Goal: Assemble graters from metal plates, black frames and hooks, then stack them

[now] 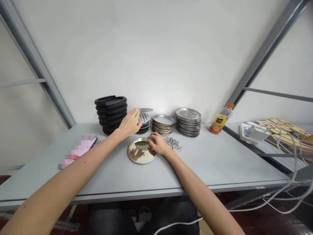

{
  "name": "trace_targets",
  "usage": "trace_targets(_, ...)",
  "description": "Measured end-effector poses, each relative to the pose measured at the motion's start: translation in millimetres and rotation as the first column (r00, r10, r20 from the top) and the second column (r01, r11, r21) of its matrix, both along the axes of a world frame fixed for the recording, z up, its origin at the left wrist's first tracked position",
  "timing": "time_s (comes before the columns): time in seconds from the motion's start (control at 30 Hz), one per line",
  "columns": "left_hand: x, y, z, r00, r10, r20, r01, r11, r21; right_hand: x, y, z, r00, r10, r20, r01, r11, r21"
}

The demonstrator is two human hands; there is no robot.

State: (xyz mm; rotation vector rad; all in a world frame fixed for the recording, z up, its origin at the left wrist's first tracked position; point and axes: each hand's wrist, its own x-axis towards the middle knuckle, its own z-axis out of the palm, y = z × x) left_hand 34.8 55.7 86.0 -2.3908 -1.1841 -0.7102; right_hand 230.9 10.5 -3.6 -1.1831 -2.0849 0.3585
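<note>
My left hand [130, 123] grips the edge of a thin perforated metal disc [146, 110], tilted above a short stack of similar perforated discs [144, 118]. Part of that stack is hidden behind the hand. My right hand [158, 143] is closed on the right rim of a shallow round gold metal lid [140, 156], which lies on the table with its shiny inside up. The left hand and the disc reflect in the lid. Just right of the right hand lies a small heap of metal rings or clips [172, 143].
A tall stack of black rings [111, 112] stands at the back left, beside a pile of round lids [163, 125] and a stack of grater-like discs [188, 122]. A phone [79, 150] lies left. To the right are a juice bottle [221, 120], a power strip [248, 133] and white cables.
</note>
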Motion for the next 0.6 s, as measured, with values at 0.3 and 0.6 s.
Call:
trace_targets(0.3, -5.8, -6.2, 50.9, 0.998, -0.040, -0.037, 0.044, 0.993, 0.107, 7.6, 1.0, 7.4, 0.999, 0.008, -0.052, -0.005, 0.998, 0.060)
trace_targets(0.6, -23.0, -53.4, 50.5, 0.981, -0.181, 0.068, 0.170, 0.975, 0.146, 5.8, 2.4, 18.0, 0.803, -0.124, -0.583, 0.052, 0.989, -0.139)
